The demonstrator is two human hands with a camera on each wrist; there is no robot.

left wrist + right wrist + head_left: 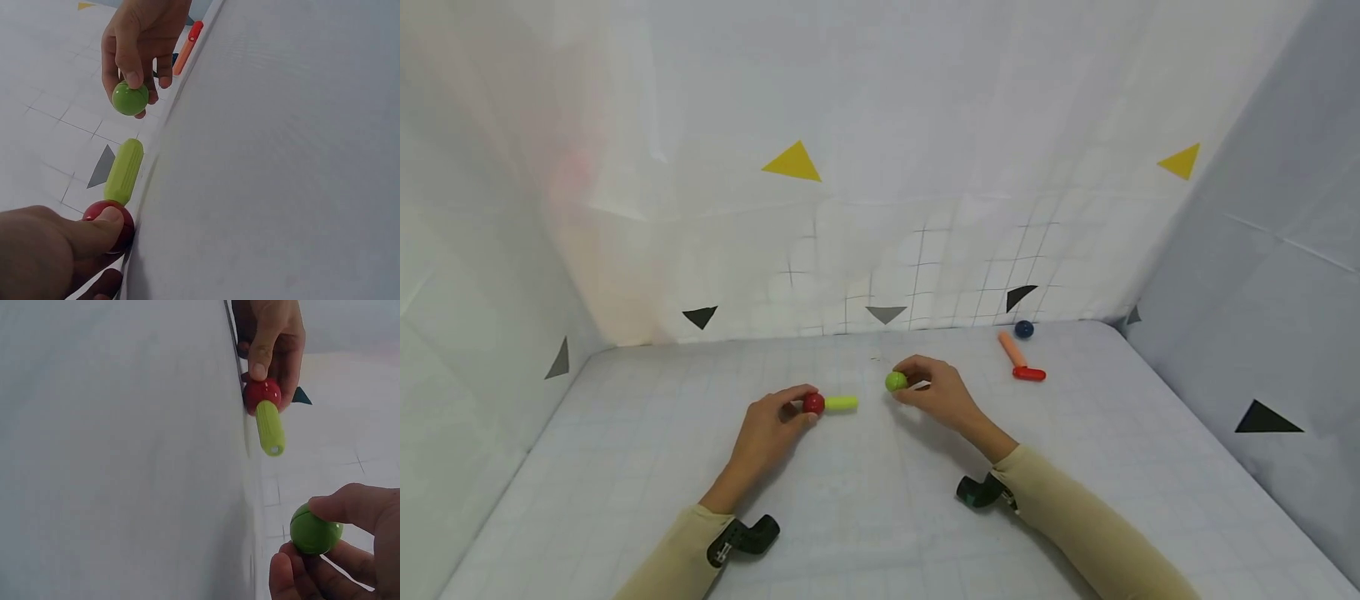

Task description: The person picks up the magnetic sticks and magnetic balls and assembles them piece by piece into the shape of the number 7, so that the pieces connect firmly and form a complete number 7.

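Observation:
My left hand point(769, 429) pinches a red ball point(813, 403) between thumb and fingers, low over the white table. From that ball a yellow-green ribbed stick point(842, 403) points right, its free end showing a small hole in the right wrist view. To the right, my right hand point(942, 395) holds a green ball point(896, 381) by thumb and fingertips. A gap separates this ball from the stick's free end. In the right wrist view the green ball point(315, 529) has a dark line across its surface.
At the back right of the table point(850, 533) lie an orange stick point(1012, 349), a red stick point(1029, 374) touching its near end, and a dark blue ball point(1024, 329). White sheets with yellow and black triangles point(1267, 418) rise at the back and sides.

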